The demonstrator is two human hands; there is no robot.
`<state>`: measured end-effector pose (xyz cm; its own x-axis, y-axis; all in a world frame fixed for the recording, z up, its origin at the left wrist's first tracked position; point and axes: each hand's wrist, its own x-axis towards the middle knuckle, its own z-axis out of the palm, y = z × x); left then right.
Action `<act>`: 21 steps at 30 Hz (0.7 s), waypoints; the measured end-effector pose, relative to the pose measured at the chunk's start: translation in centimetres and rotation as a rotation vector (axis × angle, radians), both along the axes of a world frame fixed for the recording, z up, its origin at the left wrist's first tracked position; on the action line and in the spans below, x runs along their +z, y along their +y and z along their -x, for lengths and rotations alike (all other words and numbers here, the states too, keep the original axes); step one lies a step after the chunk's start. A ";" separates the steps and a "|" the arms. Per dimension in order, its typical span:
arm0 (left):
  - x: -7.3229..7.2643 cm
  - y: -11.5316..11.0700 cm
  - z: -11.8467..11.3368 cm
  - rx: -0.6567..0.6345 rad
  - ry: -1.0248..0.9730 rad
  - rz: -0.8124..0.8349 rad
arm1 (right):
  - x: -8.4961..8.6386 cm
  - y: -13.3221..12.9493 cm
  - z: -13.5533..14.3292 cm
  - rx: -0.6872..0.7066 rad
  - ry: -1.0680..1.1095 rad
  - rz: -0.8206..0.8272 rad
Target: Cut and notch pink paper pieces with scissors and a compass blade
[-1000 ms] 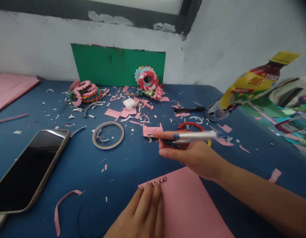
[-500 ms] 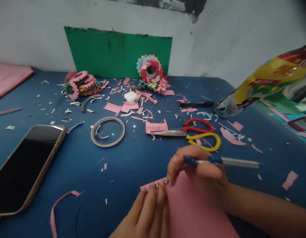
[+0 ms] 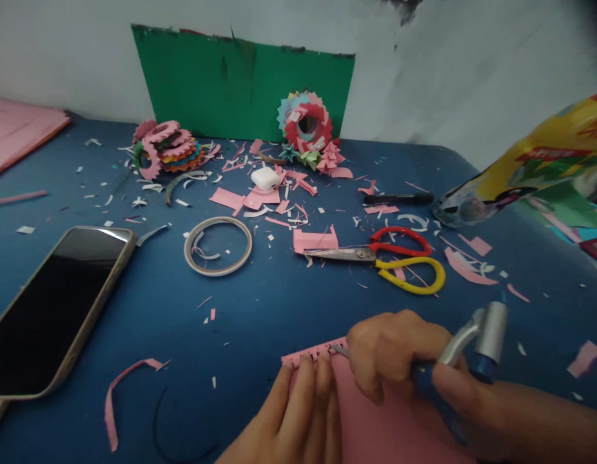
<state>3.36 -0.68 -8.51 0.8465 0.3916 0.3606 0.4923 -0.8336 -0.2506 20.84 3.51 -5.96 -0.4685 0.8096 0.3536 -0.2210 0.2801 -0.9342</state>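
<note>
A sheet of pink paper (image 3: 376, 422) lies on the table, its far edge folded into a narrow strip (image 3: 298, 354) with small black marks. My left hand (image 3: 301, 412) presses on the sheet, fingers stretched out flat and fingertips at the strip. My right hand (image 3: 400, 357) is closed around a blue and silver drawing compass (image 3: 472, 345). A thin metal point pokes out by the fingertips and touches or nearly touches the strip. Part of the compass is hidden by the hand. Beyond lie scissors (image 3: 361, 254) with one red and one yellow handle.
To the left are a phone (image 3: 51, 309) and a tape roll (image 3: 218, 246). Further back are a black pen (image 3: 398, 198), a white case (image 3: 265, 179), paper rings (image 3: 167, 148) and a green board (image 3: 245, 84). A yellow packet (image 3: 530, 161) stands right, among paper scraps.
My right hand has turned over and lowered, bringing the compass point to the marked strip. The compass has swung from lying across the fingers. My left hand stays on the paper.
</note>
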 end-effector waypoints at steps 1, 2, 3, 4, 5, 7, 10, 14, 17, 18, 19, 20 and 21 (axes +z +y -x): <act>0.0 0.0 0.0 0.002 0.007 0.000 | 0.0 0.0 0.0 0.011 -0.005 0.007; 0.0 0.0 -0.1 0.001 0.008 -0.005 | 0.2 0.1 0.0 0.021 -0.015 0.012; 0.0 0.0 -0.1 0.000 0.007 -0.009 | 0.3 0.2 0.0 0.034 -0.029 0.015; 0.0 -0.1 -0.1 0.001 0.006 -0.011 | 0.5 0.2 0.1 0.048 -0.044 0.016; 0.0 -0.1 -0.1 0.001 0.004 -0.012 | 0.6 0.3 0.1 0.055 -0.055 0.017; 0.0 -0.1 -0.1 0.003 0.004 -0.012 | 0.8 0.3 0.1 0.053 -0.073 0.028; 0.0 -0.1 -0.2 0.005 -0.001 -0.015 | 0.8 0.3 0.2 0.033 -0.058 0.087; 0.0 -0.1 -0.3 0.006 -0.030 -0.018 | 0.5 0.3 0.2 0.025 0.020 0.200; 0.1 -0.1 -0.3 0.005 -0.025 0.000 | 0.4 0.5 0.2 -0.003 0.045 0.266; 0.1 -0.2 -0.3 0.006 -0.021 0.010 | 0.4 0.5 0.2 -0.007 0.043 0.281; 0.1 -0.2 -0.3 0.010 -0.019 0.019 | 0.4 0.5 0.3 -0.009 0.040 0.288; 0.1 -0.2 -0.3 0.011 -0.024 0.025 | 0.4 0.6 0.3 -0.007 0.034 0.289; 0.1 -0.2 -0.3 0.013 -0.033 0.029 | 0.4 0.5 0.3 -0.004 0.033 0.282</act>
<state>3.70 -0.86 -8.42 0.8293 0.4133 0.3760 0.5106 -0.8338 -0.2097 20.54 4.06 -5.61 -0.4572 0.8800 0.1291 -0.2516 0.0113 -0.9678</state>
